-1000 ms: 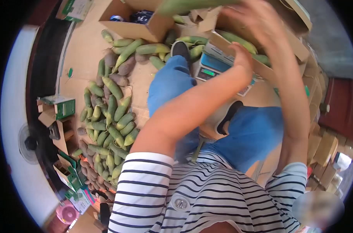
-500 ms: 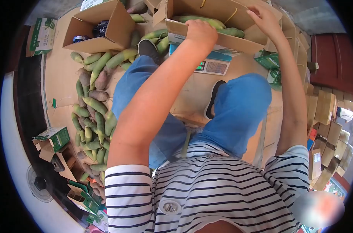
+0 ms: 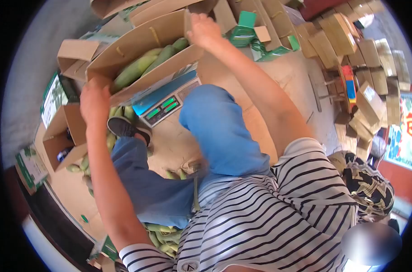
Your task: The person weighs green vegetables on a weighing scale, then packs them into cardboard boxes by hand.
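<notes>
A long open cardboard box (image 3: 174,59) sits on a digital scale (image 3: 163,112) with lit green displays. Long green radishes (image 3: 145,68) lie side by side inside it. My left hand (image 3: 96,100) is closed on the box's left end, with its fingertips partly hidden. At the opposite end, my right hand (image 3: 204,31) has its fingers curled over the upright edge. The scale stands on the floor between my feet, partly covered by the box and my knee.
A smaller open carton (image 3: 66,138) with dark items stands at the left. More green radishes (image 3: 165,238) lie on the floor beside my leg. Open green-and-brown cartons (image 3: 260,38) stand beyond my right hand; stacked cardboard boxes (image 3: 335,41) fill the far right.
My view has turned to the right. My left hand has shifted from the box's near edge to its left end. The raised right hand has come down onto the right end.
</notes>
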